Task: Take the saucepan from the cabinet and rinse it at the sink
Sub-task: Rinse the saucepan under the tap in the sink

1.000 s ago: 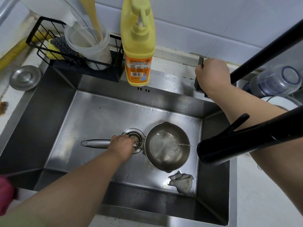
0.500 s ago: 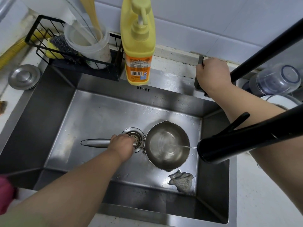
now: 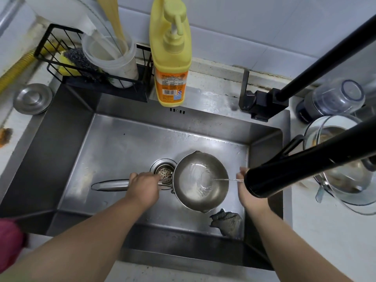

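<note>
1. Left hand is wrapped around the saucepan handle, gripping close to the bowl end; the free end of the handle sticks out to the left of the fist.
2. Saucepan sits just right of that hand on the sink floor, upright, with some water in it. Its left rim overlaps the drain strainer.
3. Right hand is just right of the pan rim, not clearly touching it. The faucet head hides part of it, so I cannot tell whether it is spread or closed.
4. A thin water stream runs from the faucet head into the pan.
5. Grey rag lies in the sink corner, below the pan.
6. Soap bottle stands on the back ledge; faucet lever is to its right.
</note>
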